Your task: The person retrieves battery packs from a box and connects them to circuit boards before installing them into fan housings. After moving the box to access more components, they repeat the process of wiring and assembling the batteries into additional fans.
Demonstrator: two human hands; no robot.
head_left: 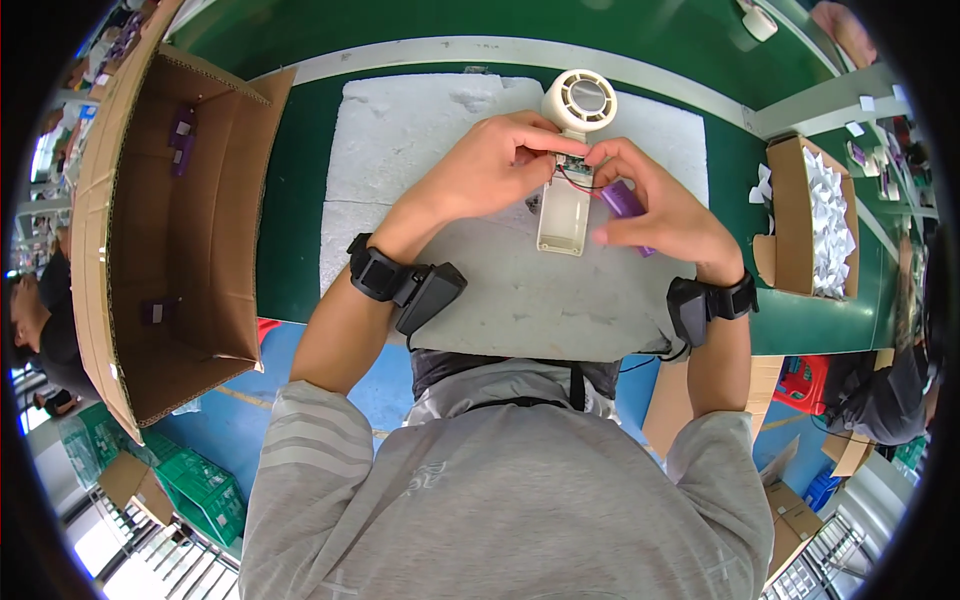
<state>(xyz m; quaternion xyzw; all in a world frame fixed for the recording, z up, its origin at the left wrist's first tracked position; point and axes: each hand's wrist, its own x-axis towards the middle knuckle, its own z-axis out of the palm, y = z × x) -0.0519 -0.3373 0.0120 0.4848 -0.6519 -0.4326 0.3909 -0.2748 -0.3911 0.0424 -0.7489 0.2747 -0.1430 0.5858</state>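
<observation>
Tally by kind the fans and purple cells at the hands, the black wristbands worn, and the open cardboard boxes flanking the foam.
Cream fan: 1
Purple cell: 1
Black wristbands: 2
Open cardboard boxes: 2
Total: 6

Left hand (492,165), right hand (668,208) — both curled

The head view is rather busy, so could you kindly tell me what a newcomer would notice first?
A cream handheld fan stands out at the upper middle, its handle open, with the left hand at it. Just right of the handle, the right hand holds a purple cylinder. A large open cardboard box fills the left side.
</observation>
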